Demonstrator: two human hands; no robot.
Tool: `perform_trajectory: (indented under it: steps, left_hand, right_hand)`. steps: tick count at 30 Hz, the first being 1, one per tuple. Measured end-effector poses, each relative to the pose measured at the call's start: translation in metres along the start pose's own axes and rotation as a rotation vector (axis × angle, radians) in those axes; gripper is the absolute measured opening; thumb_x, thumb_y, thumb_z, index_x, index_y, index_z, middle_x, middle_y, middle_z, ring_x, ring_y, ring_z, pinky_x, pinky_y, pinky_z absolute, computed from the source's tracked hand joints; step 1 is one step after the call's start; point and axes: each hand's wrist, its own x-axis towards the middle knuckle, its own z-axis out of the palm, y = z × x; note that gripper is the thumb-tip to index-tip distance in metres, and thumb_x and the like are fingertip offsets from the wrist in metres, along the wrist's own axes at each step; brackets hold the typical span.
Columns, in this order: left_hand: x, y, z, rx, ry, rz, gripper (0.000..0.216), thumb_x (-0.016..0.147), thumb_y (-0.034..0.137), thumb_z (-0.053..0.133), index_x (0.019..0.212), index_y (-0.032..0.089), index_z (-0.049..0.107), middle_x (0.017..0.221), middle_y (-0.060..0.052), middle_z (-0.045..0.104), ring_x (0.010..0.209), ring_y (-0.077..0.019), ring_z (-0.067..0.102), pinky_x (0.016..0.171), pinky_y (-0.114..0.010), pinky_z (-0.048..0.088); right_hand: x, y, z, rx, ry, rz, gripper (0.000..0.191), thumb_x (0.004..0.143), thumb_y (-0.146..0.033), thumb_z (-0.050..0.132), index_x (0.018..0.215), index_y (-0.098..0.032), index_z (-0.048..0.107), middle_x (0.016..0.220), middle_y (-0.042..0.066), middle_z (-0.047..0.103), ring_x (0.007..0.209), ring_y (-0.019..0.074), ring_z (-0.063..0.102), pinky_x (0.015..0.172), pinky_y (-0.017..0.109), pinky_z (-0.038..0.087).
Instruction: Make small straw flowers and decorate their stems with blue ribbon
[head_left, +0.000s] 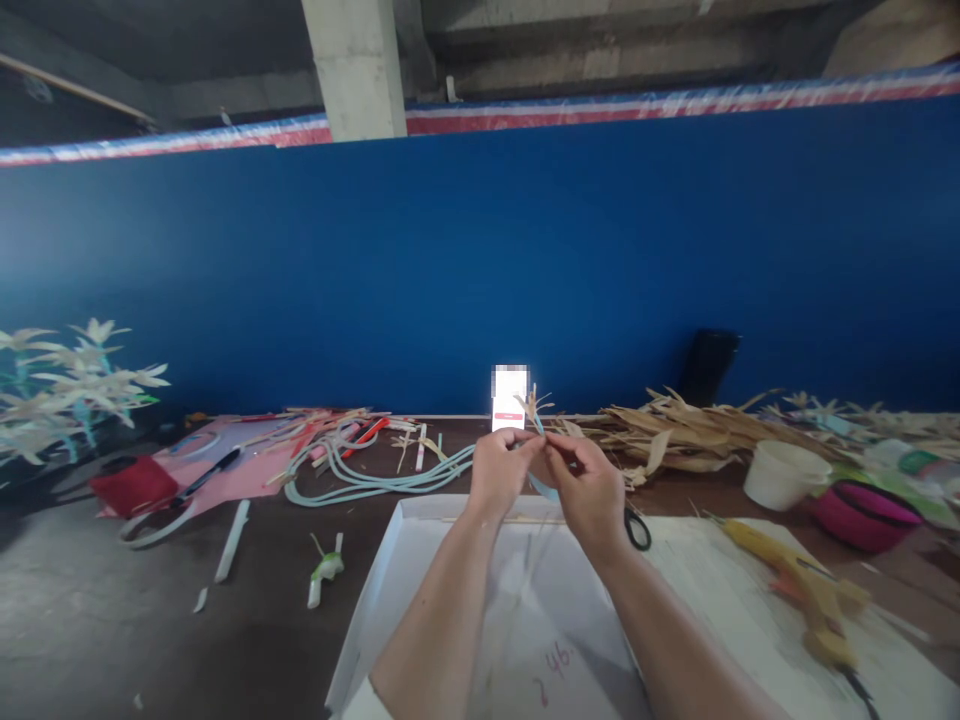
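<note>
My left hand (501, 468) and my right hand (589, 482) meet above the far edge of a white tray (420, 560). Both pinch a small dried-leaf flower (534, 404) on a thin stem, with a pale blue strip (541, 487) curling down between the hands. The fingers of both hands are closed on it. Black scissors (637, 527) lie just right of my right hand. A lit phone (510, 397) stands behind the hands against the blue wall.
A pile of dried leaves (690, 430), a white cup (780, 472), a pink bowl (862, 512) and a yellow glue gun (802, 590) are at right. Pale blue tubing (375, 480), pink paper (225, 470), finished paper flowers (75, 380) lie left.
</note>
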Motion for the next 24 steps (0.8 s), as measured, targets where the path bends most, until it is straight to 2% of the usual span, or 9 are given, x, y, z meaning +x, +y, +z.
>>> perform_trajectory:
  steps: [3,6,9,12,15,17,20,24]
  left_hand:
    - [0.0,-0.005,-0.001,-0.034,0.016,-0.029,0.025,0.067,0.037,0.063,0.076,0.014,0.07,0.071,-0.004,0.067,0.066,-0.0149,0.057,0.062,-0.024,0.042]
    - [0.0,-0.012,-0.001,-0.057,0.039,-0.057,0.027,0.065,0.038,0.064,0.075,0.014,0.07,0.066,-0.003,0.065,0.061,-0.0131,0.055,0.059,-0.023,0.042]
    - [-0.001,-0.017,-0.002,-0.105,0.03,-0.09,0.03,0.063,0.04,0.066,0.075,0.013,0.069,0.062,-0.003,0.063,0.056,-0.0116,0.053,0.055,-0.022,0.041]
    - [-0.001,-0.021,-0.003,-0.156,-0.002,-0.104,0.033,0.063,0.043,0.067,0.077,0.013,0.068,0.063,-0.003,0.063,0.054,-0.0104,0.052,0.054,-0.022,0.04]
    - [-0.001,-0.025,-0.003,-0.17,-0.019,-0.103,0.034,0.063,0.044,0.067,0.079,0.013,0.068,0.065,-0.003,0.064,0.054,-0.0102,0.052,0.055,-0.022,0.041]
    - [-0.001,-0.027,-0.003,-0.174,-0.027,-0.097,0.034,0.064,0.043,0.066,0.079,0.014,0.068,0.067,-0.004,0.065,0.056,-0.0107,0.053,0.056,-0.022,0.041]
    - [-0.001,-0.028,-0.003,-0.161,-0.023,-0.087,0.032,0.064,0.042,0.066,0.078,0.013,0.068,0.07,-0.005,0.066,0.06,-0.0124,0.055,0.061,-0.024,0.043]
    - [-0.001,-0.028,-0.005,-0.102,-0.015,-0.04,0.03,0.065,0.039,0.065,0.079,0.013,0.069,0.077,-0.007,0.068,0.072,-0.0163,0.059,0.07,-0.026,0.044]
  right_hand:
    - [0.0,-0.003,-0.002,-0.043,-0.025,-0.079,0.021,0.079,-0.027,0.054,0.093,-0.02,0.068,0.09,0.005,0.067,0.08,0.0174,0.06,0.07,0.03,0.048]
    - [-0.001,-0.004,-0.002,-0.024,-0.089,-0.034,0.022,0.078,-0.029,0.055,0.094,-0.021,0.067,0.09,0.006,0.067,0.076,0.0176,0.061,0.067,0.03,0.049]
    - [0.001,-0.005,-0.002,0.122,-0.17,0.149,0.024,0.076,-0.033,0.057,0.094,-0.02,0.067,0.082,0.005,0.067,0.067,0.0178,0.061,0.058,0.03,0.05]
    - [0.004,-0.004,-0.003,0.428,-0.259,0.401,0.027,0.072,-0.037,0.062,0.09,-0.018,0.067,0.065,0.004,0.065,0.058,0.017,0.059,0.05,0.028,0.049]
    - [0.008,-0.003,-0.004,0.697,-0.282,0.579,0.027,0.067,-0.037,0.067,0.086,-0.017,0.068,0.066,0.004,0.065,0.056,0.0163,0.059,0.046,0.026,0.047]
    - [0.009,-0.001,-0.004,0.777,-0.274,0.645,0.028,0.066,-0.037,0.068,0.086,-0.017,0.069,0.068,0.005,0.065,0.055,0.0155,0.059,0.044,0.025,0.047]
    - [0.008,0.003,-0.003,0.772,-0.306,0.649,0.031,0.065,-0.038,0.07,0.087,-0.015,0.07,0.068,0.005,0.065,0.058,0.0158,0.06,0.047,0.025,0.048]
    - [0.007,0.011,0.002,0.681,-0.334,0.572,0.032,0.064,-0.036,0.071,0.089,-0.014,0.071,0.071,0.006,0.067,0.067,0.019,0.063,0.058,0.03,0.053]
